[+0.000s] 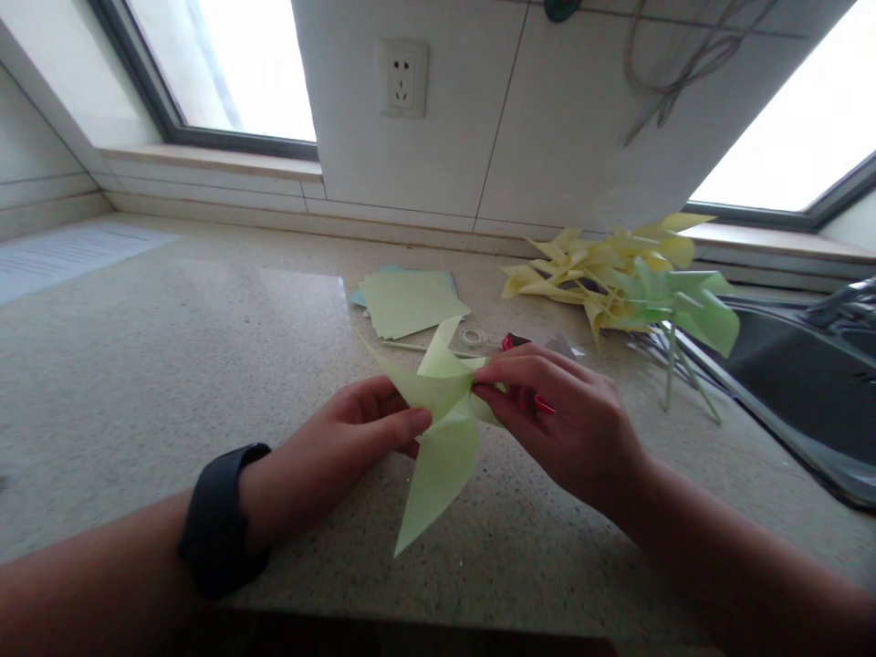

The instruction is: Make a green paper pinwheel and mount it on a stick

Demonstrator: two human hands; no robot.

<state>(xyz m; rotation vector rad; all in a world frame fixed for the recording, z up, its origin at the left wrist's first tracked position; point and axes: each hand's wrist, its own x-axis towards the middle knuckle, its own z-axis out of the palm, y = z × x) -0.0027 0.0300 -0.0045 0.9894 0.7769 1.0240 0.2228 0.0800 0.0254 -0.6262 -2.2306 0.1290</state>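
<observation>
My left hand [349,438] pinches the pale green paper pinwheel [442,429] from its left, just above the tabletop [137,365]; my right hand's [568,424] grip closes on its centre from the right.

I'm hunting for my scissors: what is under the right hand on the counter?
Under the right hand, a red object pokes out past the fingers and again at. The hand covers the rest, so I cannot tell whether it is scissors.

Two hands, one pale green paper piece [442,429], one stack of paper sheets [409,301], one pile of pinwheels [622,274], one wall socket [403,78].
</observation>
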